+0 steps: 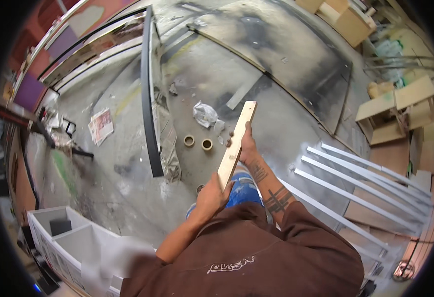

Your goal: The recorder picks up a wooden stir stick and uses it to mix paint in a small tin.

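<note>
A pale wooden board [235, 143], long and narrow, is held up in front of my body, tilted with its far end to the right. My left hand [212, 195] grips its near end, the thumb lying along one edge. Farther up, my right hand [247, 143] wraps around the board from the right side, with fingertips showing at its left edge. On the floor just left of the board lie two rolls of tape, one [189, 141] beside the other [207, 144]. Beyond them is a crumpled whitish plastic sheet [205, 114].
A black-edged frame [150, 99] stands at the left, partly wrapped in plastic. Several whitish bars [355, 190] lie side by side at the right. Wooden box pieces [400, 109] sit at the far right. A white compartmented cabinet [73, 237] is at the lower left. Newspaper [101, 126] lies on the floor.
</note>
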A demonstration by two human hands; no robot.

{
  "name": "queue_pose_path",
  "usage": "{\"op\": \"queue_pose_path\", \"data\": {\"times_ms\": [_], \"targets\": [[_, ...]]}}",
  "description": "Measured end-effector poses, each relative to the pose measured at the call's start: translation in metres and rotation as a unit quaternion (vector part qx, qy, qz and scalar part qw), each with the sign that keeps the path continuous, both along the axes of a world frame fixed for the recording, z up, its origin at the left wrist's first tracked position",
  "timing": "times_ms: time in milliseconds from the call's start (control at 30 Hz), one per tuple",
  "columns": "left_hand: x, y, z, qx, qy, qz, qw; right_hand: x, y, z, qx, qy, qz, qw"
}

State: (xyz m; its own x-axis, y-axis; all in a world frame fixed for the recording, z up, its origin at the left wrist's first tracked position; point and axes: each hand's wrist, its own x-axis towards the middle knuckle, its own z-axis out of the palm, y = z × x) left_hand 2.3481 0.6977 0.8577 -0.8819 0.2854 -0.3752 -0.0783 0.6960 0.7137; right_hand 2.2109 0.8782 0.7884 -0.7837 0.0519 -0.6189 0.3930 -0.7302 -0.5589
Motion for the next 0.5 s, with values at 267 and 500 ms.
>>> {"op": "queue_pose_path", "data": {"times_ms": [267, 500], "targets": [[-0.113, 0.000, 0.030, -0.032, 0.036, -0.103, 0.994, -0.143, 0.208, -0.004, -0.050, 0.057, -0.218, 0.973], [-0.282, 0.105, -0.027, -0.114, -0.021, -0.109, 0.987, -0.209, 0.198, -0.008, 0.698, 0.471, 0.053, 0.537]]}}
